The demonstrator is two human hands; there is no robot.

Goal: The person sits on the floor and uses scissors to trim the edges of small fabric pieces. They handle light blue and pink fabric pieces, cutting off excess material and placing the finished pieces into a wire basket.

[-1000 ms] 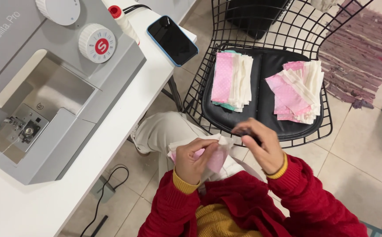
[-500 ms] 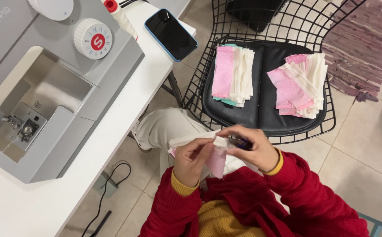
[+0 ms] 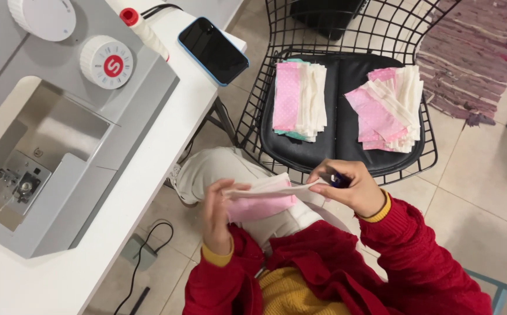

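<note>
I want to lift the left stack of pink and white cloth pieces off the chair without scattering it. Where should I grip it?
Probably grip the left stack across its long sides, near the middle, coming down from above with fingers slid under the bottom teal piece. The pieces lie flat and loosely fanned on the black seat cushion, so pinching one corner would likely take only the top layers.
</note>
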